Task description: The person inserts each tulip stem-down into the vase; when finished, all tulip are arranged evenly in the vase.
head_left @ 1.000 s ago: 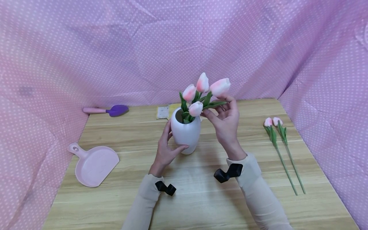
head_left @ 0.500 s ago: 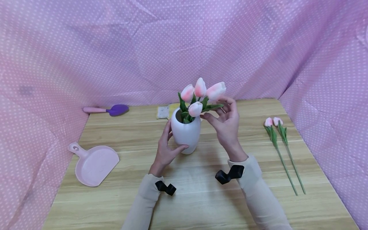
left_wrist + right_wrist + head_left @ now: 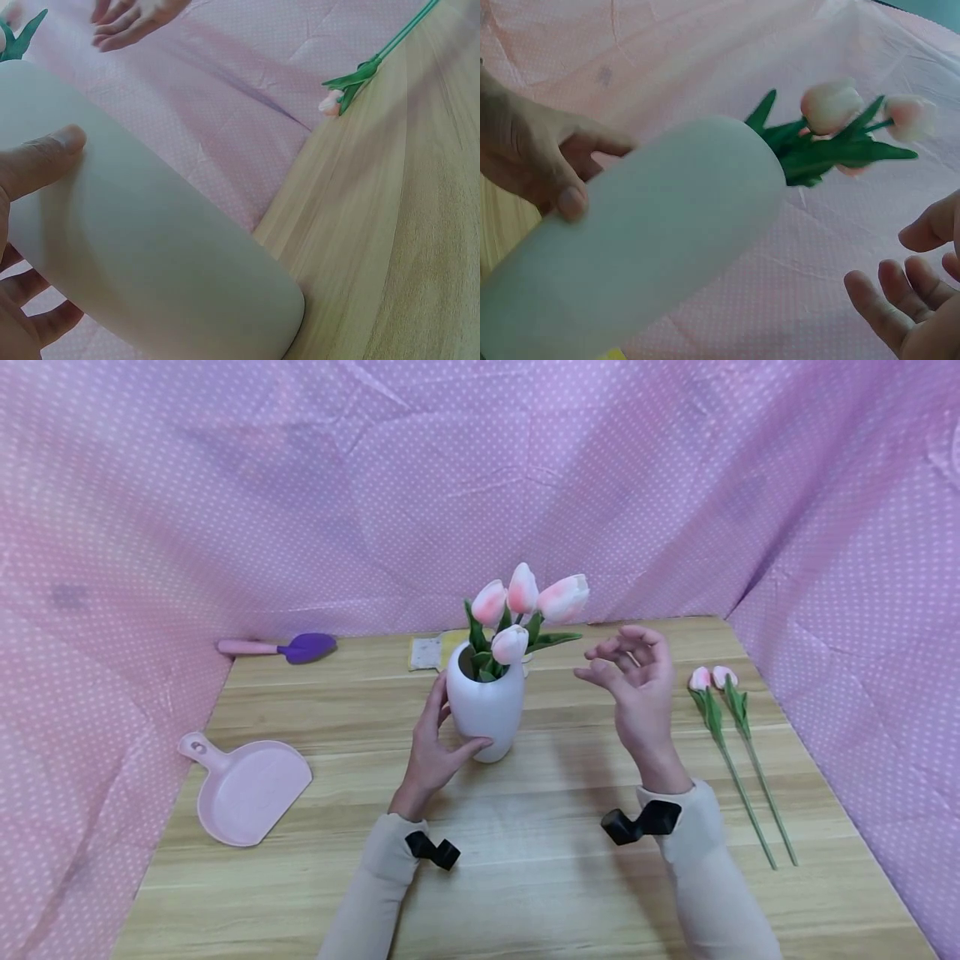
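Observation:
A white vase (image 3: 487, 710) stands upright mid-table with several pink-and-white tulips (image 3: 522, 589) and green leaves in its mouth. My left hand (image 3: 435, 747) grips the vase from the left, thumb across its front and fingers round the far side. In the left wrist view that thumb (image 3: 45, 159) lies against the smooth white wall. To the right of the bouquet, my right hand (image 3: 641, 689) is in the air, fingers loosely bent and holding nothing. A gap separates it from the nearest leaf (image 3: 557, 641). The right wrist view shows its fingers (image 3: 889, 304) spread apart beside the flowers.
Two more tulips (image 3: 738, 727) lie side by side on the wooden table (image 3: 525, 877) at the right. A pink dustpan (image 3: 251, 793) lies at left. Behind it is a trowel (image 3: 307, 648) with a purple blade. A yellow-and-white packet (image 3: 426, 653) lies behind the vase. Pink dotted cloth (image 3: 375, 485) surrounds the table.
The tulips at the right of the vase have sunk slightly and shifted left. My right hand has let go and moved away to the right. My left hand keeps its place on the vase.

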The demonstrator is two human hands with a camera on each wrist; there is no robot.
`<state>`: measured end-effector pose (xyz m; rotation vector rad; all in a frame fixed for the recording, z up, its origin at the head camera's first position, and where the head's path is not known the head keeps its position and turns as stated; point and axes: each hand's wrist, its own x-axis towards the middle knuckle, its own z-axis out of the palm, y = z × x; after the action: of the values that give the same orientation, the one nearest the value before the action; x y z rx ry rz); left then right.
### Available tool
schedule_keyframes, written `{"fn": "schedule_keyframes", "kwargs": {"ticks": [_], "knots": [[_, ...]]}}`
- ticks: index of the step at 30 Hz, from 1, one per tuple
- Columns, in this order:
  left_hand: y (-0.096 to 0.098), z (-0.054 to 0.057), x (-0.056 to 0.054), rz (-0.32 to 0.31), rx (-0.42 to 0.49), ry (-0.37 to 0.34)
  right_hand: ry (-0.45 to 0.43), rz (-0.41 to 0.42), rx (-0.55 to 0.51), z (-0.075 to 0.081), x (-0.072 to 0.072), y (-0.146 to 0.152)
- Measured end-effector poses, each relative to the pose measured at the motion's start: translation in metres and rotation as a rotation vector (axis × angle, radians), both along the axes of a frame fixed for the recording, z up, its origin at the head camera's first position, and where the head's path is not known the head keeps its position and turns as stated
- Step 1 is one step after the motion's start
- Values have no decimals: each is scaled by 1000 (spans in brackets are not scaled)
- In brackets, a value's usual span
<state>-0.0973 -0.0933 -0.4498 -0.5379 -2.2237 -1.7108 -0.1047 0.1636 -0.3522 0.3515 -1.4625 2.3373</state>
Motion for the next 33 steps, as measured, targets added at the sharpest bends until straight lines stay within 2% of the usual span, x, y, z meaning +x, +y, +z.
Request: {"fn": "schedule_keyframes", "kwargs": {"ticks": [7,18,27,33], "knots": [[1,1,1,-1,-1,-11,-29,-33,-4,-5,5,33],[0,0,1,5,-8,-9,-137,-147,-20,-17,10,91],[0,2,1,5,-3,-15,-197,-212,-40,-27,15,124],[0,1,1,1,-5,-7,-249,-216,-2,-38,17,151]]}}
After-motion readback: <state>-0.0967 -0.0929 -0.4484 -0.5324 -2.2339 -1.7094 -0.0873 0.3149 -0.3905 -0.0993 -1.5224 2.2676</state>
